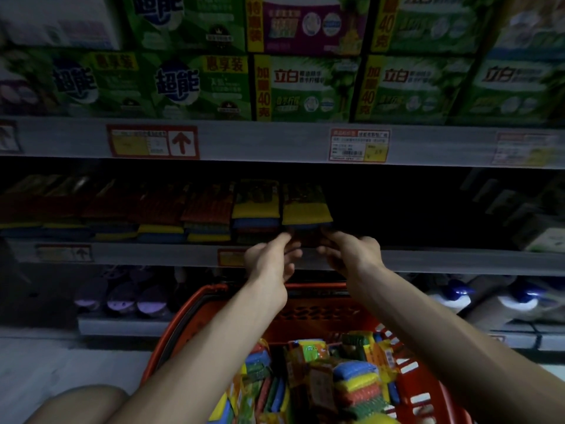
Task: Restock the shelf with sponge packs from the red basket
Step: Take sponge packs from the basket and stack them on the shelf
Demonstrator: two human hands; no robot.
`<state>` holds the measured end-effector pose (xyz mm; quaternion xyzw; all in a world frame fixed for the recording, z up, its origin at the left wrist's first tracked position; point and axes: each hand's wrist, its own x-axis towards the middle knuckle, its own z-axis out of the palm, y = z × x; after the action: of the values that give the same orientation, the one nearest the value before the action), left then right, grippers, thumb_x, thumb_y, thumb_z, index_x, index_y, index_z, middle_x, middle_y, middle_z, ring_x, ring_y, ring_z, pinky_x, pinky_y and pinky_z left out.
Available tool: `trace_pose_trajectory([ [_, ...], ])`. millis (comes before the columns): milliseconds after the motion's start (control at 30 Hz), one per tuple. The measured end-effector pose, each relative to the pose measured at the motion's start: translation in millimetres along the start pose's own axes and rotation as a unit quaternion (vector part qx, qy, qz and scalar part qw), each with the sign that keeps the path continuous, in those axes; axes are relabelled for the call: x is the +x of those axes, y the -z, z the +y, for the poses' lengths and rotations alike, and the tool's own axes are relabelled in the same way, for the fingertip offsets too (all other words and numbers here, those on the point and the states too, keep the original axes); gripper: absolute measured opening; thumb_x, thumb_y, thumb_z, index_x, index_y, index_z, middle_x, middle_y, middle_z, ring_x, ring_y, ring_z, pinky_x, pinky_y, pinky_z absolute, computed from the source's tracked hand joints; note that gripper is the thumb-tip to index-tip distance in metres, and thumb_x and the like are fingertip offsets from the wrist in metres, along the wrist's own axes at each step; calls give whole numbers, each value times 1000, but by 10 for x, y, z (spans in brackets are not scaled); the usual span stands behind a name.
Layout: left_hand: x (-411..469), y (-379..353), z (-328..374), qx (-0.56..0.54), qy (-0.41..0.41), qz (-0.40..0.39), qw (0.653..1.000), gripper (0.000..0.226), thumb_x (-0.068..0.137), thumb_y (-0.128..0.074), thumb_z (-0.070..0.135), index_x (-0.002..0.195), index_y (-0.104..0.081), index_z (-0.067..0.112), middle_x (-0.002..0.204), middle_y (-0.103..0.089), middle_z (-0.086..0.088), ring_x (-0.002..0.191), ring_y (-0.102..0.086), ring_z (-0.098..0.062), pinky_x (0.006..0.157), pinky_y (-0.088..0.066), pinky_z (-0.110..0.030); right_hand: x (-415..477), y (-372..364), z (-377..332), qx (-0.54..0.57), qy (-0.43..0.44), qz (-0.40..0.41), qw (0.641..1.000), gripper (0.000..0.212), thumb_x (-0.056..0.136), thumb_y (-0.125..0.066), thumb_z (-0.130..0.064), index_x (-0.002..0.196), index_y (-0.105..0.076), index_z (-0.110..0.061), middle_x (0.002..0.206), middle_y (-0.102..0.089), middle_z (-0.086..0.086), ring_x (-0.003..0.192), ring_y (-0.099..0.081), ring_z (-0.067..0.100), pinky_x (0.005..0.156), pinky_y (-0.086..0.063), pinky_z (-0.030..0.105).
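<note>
Sponge packs lie jumbled in the red basket right below me, beside my knee. They point every which way, showing blue, yellow, red and green layers. Past the red basket's far rim both my forearms reach to the shelf.

My left hand and right hand sit close together just above that rim, fingers half curled. Each pinches a lower corner of a yellow-topped pack, the left hand on its left corner and the right hand on its right. That end of the pack is dark, so I cannot tell exactly how my fingertips close on it.

The pack stands at the shelf's front edge. Its long axis runs up and away from the basket, with the yellow sponge facing me and the printed end farthest from the basket.

Just left of it a row of packs stands the same way. Farther above the basket come price tags, then green detergent boxes.
</note>
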<state>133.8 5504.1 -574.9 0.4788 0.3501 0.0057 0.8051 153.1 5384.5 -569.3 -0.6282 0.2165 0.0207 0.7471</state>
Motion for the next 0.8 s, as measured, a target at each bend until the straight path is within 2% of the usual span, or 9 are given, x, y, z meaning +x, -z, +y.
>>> trace_pose_trajectory([
  [233, 24, -11, 24, -1, 8, 0, 1000, 9, 96, -70, 15, 99, -70, 7, 81, -77, -4, 62, -70, -9, 51, -42, -20, -46, -26, -38, -4, -15, -13, 1000, 12, 96, -68, -7, 85, -66, -5, 71, -70, 7, 50, -65, 9, 53, -47, 23],
  [433, 35, -15, 16, 1, 10, 2, 1000, 7, 96, -70, 16, 98, -69, 9, 77, -76, -2, 60, -68, -8, 48, -39, -20, -30, -12, -33, -14, -19, -17, 1000, 13, 94, -71, -9, 84, -65, -3, 73, -70, 10, 45, -64, 8, 44, -48, 19],
  [567, 35, -20, 8, 0, 9, 4, 1000, 7, 95, -71, 15, 97, -69, 9, 76, -77, -2, 56, -69, -7, 47, -39, -19, -33, 4, -36, -27, -14, -26, 999, 11, 95, -71, -10, 86, -66, -5, 77, -72, 9, 51, -66, 10, 53, -50, 23],
  [700, 46, -18, -13, -2, -1, 12, 1000, 8, 95, -71, 15, 99, -70, 8, 78, -78, -2, 57, -70, -7, 48, -38, -19, -11, 10, -18, -39, -22, -37, 998, 10, 95, -72, -12, 93, -69, -3, 76, -74, 8, 55, -68, 11, 52, -51, 22],
  [800, 43, -13, -8, -1, -6, 10, 1000, 7, 95, -71, 15, 97, -69, 9, 77, -78, -2, 57, -70, -6, 48, -38, -19, -9, 24, -23, -40, -32, -45, 998, 12, 95, -72, -13, 94, -69, -2, 76, -74, 7, 58, -68, 11, 59, -52, 25],
])
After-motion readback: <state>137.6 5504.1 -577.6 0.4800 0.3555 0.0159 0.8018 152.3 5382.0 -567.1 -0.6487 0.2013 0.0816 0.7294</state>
